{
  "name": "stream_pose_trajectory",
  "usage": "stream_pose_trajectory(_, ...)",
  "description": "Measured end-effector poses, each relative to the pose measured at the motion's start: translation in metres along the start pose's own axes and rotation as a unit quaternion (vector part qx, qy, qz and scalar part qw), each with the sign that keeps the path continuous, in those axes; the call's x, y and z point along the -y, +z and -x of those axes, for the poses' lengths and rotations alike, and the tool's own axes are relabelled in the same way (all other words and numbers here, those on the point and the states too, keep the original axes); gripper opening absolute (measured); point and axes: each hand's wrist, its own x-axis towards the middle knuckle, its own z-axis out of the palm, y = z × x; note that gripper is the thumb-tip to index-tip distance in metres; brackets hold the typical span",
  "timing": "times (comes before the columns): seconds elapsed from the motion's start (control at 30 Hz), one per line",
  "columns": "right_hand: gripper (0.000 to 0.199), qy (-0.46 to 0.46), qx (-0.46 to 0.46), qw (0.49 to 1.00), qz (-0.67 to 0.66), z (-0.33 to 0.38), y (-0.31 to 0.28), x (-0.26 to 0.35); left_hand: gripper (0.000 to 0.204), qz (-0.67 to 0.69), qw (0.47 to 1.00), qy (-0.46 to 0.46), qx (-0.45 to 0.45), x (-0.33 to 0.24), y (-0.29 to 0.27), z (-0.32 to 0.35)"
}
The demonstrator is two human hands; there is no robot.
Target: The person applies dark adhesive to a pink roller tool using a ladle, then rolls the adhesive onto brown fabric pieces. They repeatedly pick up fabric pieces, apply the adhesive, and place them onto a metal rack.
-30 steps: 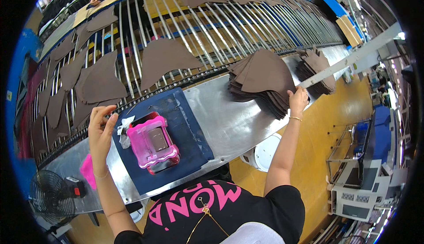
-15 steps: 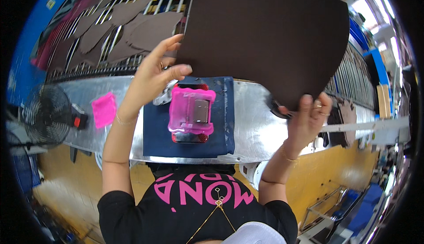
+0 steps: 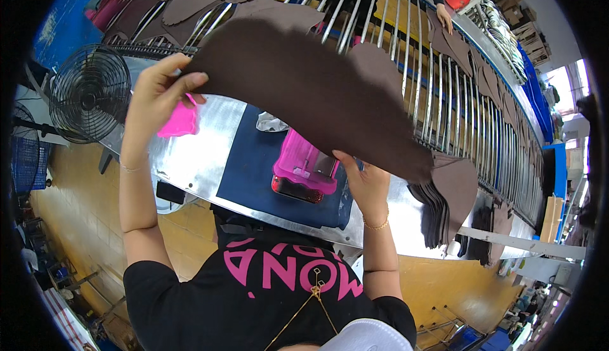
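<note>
A large dark brown cut piece of fabric or leather [image 3: 285,78] is stretched between my hands above the work table. The fingers and thumb of my left hand [image 3: 158,94] pinch its left end. My right hand [image 3: 368,186] grips the lower edge right of the middle, thumb on the near side and most fingers hidden behind the piece. Under that edge, partly covered, a pink plastic tray [image 3: 295,160] rests on a red and black box [image 3: 298,190]. Both stand on a dark blue cloth [image 3: 244,167], with a crumpled whitish scrap [image 3: 271,122] beside them.
Stacked brown cut pieces [image 3: 453,192] lie on the metal table [image 3: 190,167] at right. A black fan [image 3: 89,94] and a pink pad [image 3: 181,121] are at left. Beyond runs a rack of metal bars [image 3: 412,65] carrying brown pieces; another person's hand [image 3: 444,18] reaches over it.
The brown piece has come down and turned lengthwise, uncovering the rack behind. My left hand has moved left with its end, my right hand left along its lower edge. The view has turned right.
</note>
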Motion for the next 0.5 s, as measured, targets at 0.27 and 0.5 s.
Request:
stream_pose_trajectory(0.27,0.011,0.011,0.074,0.985,0.159,0.051,-0.064,-0.028,0.008,-0.206,0.961,0.116,0.144,0.035,0.064,-0.008)
stream_pose_trajectory(0.5,0.013,0.159,0.034,0.979,0.123,0.124,-0.141,-0.039,0.010,-0.193,0.917,0.243,0.250,0.011,0.136,-0.020)
